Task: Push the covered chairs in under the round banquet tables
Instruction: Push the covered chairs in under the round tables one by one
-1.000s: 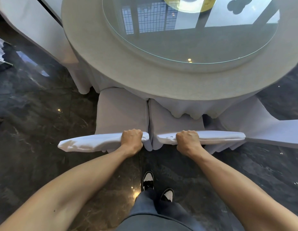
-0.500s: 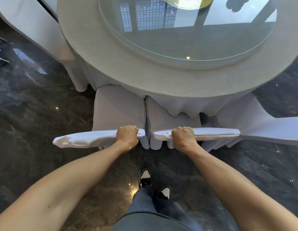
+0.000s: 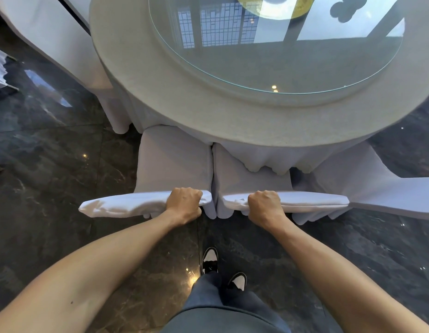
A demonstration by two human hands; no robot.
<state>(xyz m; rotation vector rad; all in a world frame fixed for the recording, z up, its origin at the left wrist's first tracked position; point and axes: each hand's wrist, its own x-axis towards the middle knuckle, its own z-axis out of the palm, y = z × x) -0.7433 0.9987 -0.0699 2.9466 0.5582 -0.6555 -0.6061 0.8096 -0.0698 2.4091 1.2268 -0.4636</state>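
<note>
Two chairs on the go at once, seen from the head camera, looking straight down the arms. The left hand (image 3: 184,204) has its fingers curled over the top rail of the left covered chair (image 3: 172,162), gripping it near the inner corner. The right hand (image 3: 265,207) does the same on the right covered chair (image 3: 247,179), knuckles up, wrapped tight round the white cover. Both chairs stand side by side, their seats touching along the middle seam, pointed at the round banquet table (image 3: 175,97).

How far in? The front edges of both seats sit beneath the table's rim, and the hanging tablecloth skirt (image 3: 268,159) drapes onto the right seat. Most of each seat is showing in front of the rim, though, so I'd call this pair partly tucked, with more push to come if they are meant to go fully under.

A third covered chair (image 3: 367,179) sits just to the right, angled, its seat close to the table edge. A fourth chair back (image 3: 52,34) shows at upper left, beside the table. Whether those two need work, I can't judge from here. The glass turntable (image 3: 280,56) gleams on top, and the person's shoes (image 3: 209,259) stand on dark marble floor (image 3: 52,176) behind the chairs.
</note>
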